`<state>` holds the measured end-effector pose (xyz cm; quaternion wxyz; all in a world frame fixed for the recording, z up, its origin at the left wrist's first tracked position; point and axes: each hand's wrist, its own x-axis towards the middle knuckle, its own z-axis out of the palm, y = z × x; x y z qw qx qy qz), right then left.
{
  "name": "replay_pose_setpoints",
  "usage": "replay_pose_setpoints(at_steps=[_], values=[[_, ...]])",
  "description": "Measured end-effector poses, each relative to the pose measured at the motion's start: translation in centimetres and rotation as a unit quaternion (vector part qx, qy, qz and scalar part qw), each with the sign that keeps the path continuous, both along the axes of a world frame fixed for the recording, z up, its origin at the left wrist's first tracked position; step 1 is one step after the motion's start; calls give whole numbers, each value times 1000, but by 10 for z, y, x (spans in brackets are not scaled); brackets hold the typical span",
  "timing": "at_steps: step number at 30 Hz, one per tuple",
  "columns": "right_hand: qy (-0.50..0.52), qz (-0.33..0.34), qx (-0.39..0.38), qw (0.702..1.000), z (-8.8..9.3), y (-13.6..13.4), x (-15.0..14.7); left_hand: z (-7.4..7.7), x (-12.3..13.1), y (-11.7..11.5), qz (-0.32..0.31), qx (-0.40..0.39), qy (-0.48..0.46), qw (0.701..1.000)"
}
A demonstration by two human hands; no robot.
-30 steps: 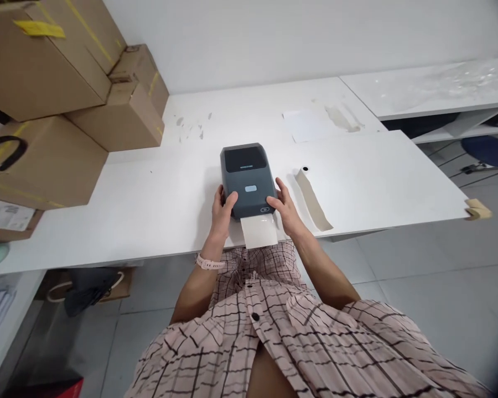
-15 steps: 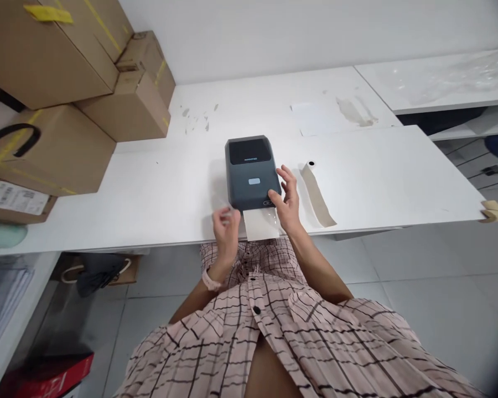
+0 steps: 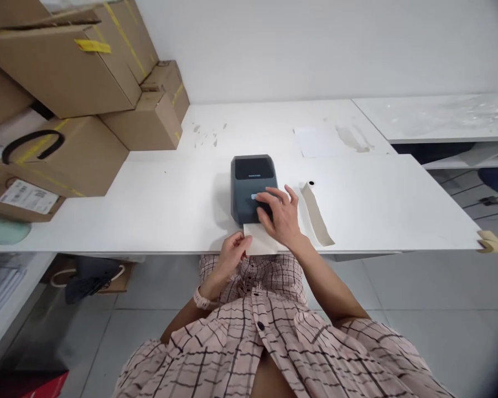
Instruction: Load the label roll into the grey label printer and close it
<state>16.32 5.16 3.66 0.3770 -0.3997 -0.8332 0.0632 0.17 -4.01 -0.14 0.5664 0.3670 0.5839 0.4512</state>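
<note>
**Head view, 6 entries**

1. Label printer point(image 3: 252, 179): a dark grey, compact desktop unit. It is set at the near middle of the white table point(image 3: 149, 210), with the front slot turned toward the person. It is judged rigid, smooth-cased and moderately heavy, and best taken by the 2 side walls.
2. Label sheet point(image 3: 260, 244): a pale sheet fed out of the front slot and lying flat as far as the table edge. It is judged light, thin and easily creased or torn, and best held at a free corner.
3. Right hand point(image 3: 281, 218): laid on the printer's front top with the fingers spread wide. The fingertips are placed at the pale button point(image 3: 253, 197), and nothing is gripped.
4. Left hand point(image 3: 232, 253): held at the table edge. The thumb and forefinger are closed narrowly on the near left corner of the label sheet.
5. Paper roll with unwound strip point(image 3: 315, 213): laid just right of the printer, near the right hand.
6. Cardboard boxes point(image 3: 66, 72): stacked at the far left of the table, well apart from the printer.
</note>
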Motion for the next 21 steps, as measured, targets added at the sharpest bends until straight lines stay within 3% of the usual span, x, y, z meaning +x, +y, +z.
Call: replay_pose_setpoints(at_steps=[3, 5, 9, 14, 18, 21], values=[[-45, 8, -7, 999, 10, 0, -8, -2, -18, 11, 132, 76, 85, 985], [-43, 11, -16, 999, 14, 1, -12, 4, -24, 23, 175, 143, 125, 966], [86, -18, -62, 994, 0, -3, -4, 19, -14, 35, 106, 182, 105, 972], [266, -92, -164, 945, -39, -17, 14, 13, 2, 34, 82, 173, 74, 979], [307, -36, -198, 930, -39, -21, 9, 14, 2, 38, 96, 225, 96, 965], [311, 42, -198, 929, -28, -19, -1, 22, 5, 37, 44, 283, 115, 951]])
